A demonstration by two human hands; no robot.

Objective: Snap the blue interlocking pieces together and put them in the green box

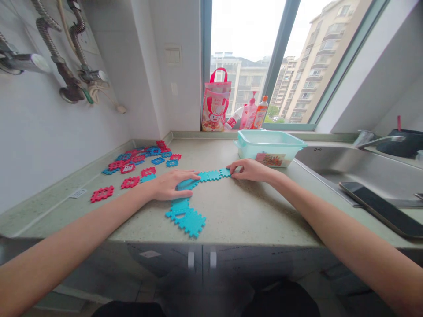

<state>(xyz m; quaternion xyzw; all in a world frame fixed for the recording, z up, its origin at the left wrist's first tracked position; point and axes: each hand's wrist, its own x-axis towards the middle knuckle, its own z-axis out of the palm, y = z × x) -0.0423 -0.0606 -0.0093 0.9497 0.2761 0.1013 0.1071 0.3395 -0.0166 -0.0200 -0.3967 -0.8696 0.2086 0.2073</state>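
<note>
While both hands rest on the surface (231, 211), the left hand (172, 184) lies flat, its grip released, palm pressing down on the near part of a blue tile strip (211, 175). The right hand (249, 169) pinches the far end of that strip with its fingertips, close in front of a pale green tub (269, 147). The strip runs between the two hands and turns toward a wider blue tile block (188, 218), which sits near the front edge of the surface.

Risk assessment: the interlocked joints look shallow, so uneven pressure or a sideways pull from the right hand could likely pop a joint apart or buckle the strip. The block lies close to the edge; a push toward the person could tip it off. Loose red and blue tiles (139, 163) lie well apart to the left. A dark tablet (380, 207) overhangs the sink (346, 165).
</note>
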